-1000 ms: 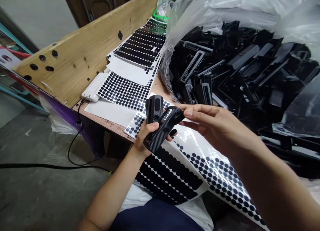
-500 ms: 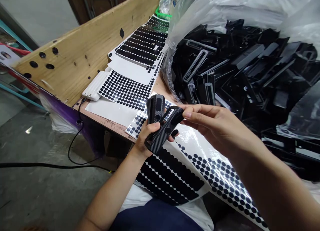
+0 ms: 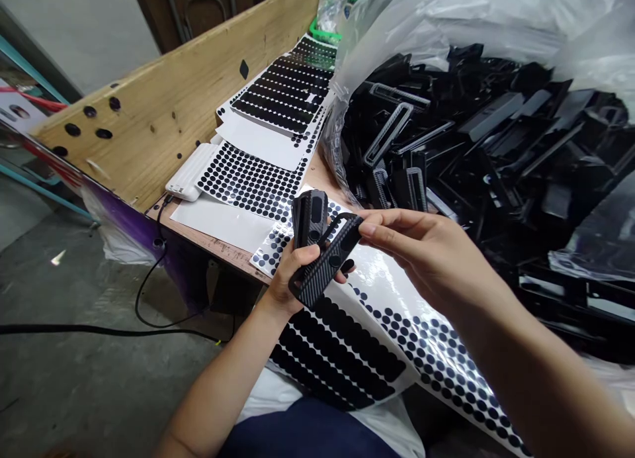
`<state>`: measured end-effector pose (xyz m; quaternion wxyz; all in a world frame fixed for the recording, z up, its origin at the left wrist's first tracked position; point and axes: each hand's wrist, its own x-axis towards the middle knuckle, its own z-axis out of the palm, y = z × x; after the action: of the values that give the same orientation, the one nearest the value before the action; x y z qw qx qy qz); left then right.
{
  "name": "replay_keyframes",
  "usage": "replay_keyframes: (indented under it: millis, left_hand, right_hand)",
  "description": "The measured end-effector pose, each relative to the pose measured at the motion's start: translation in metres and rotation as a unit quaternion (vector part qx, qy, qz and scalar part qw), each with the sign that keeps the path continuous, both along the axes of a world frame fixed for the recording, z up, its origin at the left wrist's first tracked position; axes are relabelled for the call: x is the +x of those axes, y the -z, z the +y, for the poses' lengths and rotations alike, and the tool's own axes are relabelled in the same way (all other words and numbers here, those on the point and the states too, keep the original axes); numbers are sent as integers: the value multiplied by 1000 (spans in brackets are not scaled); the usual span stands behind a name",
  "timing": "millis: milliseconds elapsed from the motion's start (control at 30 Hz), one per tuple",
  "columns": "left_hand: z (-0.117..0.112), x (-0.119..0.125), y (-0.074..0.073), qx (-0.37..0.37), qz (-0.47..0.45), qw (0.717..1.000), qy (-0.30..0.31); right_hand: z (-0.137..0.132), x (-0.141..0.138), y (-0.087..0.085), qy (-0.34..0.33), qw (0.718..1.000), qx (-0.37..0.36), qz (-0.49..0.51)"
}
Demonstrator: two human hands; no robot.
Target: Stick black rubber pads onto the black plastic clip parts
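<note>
My left hand (image 3: 290, 276) is closed around black plastic parts with a striped, carbon-like surface. One slotted black part (image 3: 322, 269) lies slanted across the fingers, with a round black dot on its face. Behind it, more of these black parts (image 3: 310, 216) stand upright in the same grip. My right hand (image 3: 411, 236) pinches the upper right end of the slanted part between thumb and fingertips. Below the hands is a sheet of black oblong stickers (image 3: 342, 352), and beside it a sheet of round black stickers (image 3: 436, 345).
A large clear plastic bag (image 3: 342, 114) full of similar black parts stands at the right. More sticker sheets (image 3: 248, 180) cover the table further back. A white power bank (image 3: 191, 173) with a cable lies by the wooden board (image 3: 163, 94). A green basket (image 3: 325, 33) is at the back.
Both hands hold nearly the same pose on the slanted part. It appears very slightly turned, and the whole view has shifted a little.
</note>
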<state>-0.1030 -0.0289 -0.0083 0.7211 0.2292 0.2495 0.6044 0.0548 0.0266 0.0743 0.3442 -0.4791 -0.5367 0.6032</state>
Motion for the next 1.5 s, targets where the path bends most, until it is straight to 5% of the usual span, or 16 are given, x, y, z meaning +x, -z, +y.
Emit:
replay_keyframes:
  millis: [533, 733, 867, 1067, 1200, 1333, 1400, 1500]
  left_hand:
    - [-1, 1, -1, -9, 7, 1000, -13]
    - [0, 1, 1, -35, 9, 999, -23]
    - [0, 0, 2, -31, 6, 999, -21]
    - [-2, 5, -1, -9, 56, 998, -29]
    - [-1, 9, 5, 65, 133, 988, -48]
    - [8, 8, 6, 112, 134, 985, 8]
    - [12, 6, 3, 92, 117, 989, -2]
    - [14, 6, -6, 59, 96, 993, -33]
  right_hand:
    - [-7, 0, 5, 5, 988, 130, -80]
    - [-14, 0, 5, 73, 888, 389, -235]
    - [-4, 2, 9, -11, 917, 325, -231]
    - [-6, -14, 27, -37, 990, 106, -90]
    - [-21, -27, 28, 43, 992, 115, 16]
    - [-42, 17, 7, 122, 986, 95, 68]
    - [-67, 66, -5, 81, 994, 60, 30]
    - [-125, 152, -7, -5, 987, 21, -160]
